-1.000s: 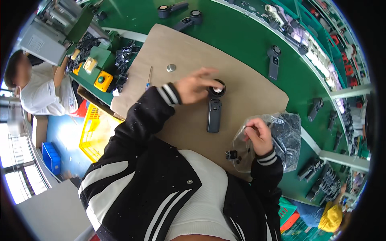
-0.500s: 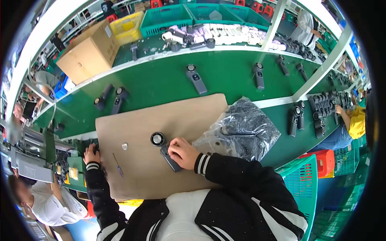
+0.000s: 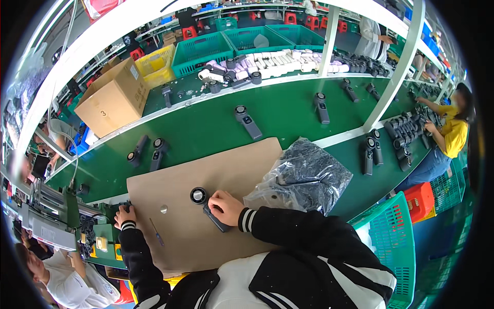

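Note:
A dark grey handheld fan (image 3: 199, 195), with a round black head and a silver centre, lies on the brown mat (image 3: 242, 159). My right hand (image 3: 227, 207) is closed round its handle, fingers curled over the top. At the mat's left edge my left hand (image 3: 125, 216) has its fingers bent over a small dark thing, mostly hidden by them. Between the hands lie a small silver disc (image 3: 163, 209) and a thin screwdriver (image 3: 157, 233). To the right of the fan, a clear plastic bag (image 3: 309, 177) of dark parts rests partly on the mat.
Several similar fans lie along the green bench (image 3: 206, 121) beyond the mat. A cardboard box (image 3: 110, 100) and green crates (image 3: 203, 54) stand behind. A machine (image 3: 51, 229) is at left, a green basket (image 3: 388, 247) at right. Co-workers sit on both sides.
The whole view has shifted and tilted slightly, bringing the co-worker in yellow further into sight. My right hand stays on the fan's handle, and my left hand remains at the mat's left edge.

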### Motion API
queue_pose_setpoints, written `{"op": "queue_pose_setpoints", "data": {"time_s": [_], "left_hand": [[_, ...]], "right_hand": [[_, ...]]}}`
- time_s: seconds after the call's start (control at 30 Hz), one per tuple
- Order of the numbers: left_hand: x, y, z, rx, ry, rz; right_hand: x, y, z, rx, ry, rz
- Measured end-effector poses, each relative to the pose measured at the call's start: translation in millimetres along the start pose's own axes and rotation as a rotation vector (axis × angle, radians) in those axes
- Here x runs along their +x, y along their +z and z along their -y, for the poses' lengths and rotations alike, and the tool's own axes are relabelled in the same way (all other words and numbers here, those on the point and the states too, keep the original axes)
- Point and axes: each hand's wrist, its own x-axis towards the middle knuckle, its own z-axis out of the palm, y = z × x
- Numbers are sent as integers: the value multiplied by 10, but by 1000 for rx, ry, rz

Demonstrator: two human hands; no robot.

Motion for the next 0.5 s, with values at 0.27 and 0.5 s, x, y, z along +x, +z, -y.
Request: {"op": "queue_pose_setpoints", "data": {"time_s": [0.27, 0.5], "left_hand": [[157, 204, 56, -89, 120, -21], [489, 390, 15, -329, 331, -83]], "right_hand": [[9, 57, 29, -69, -23, 6], [123, 71, -106, 47, -84, 101]]}}
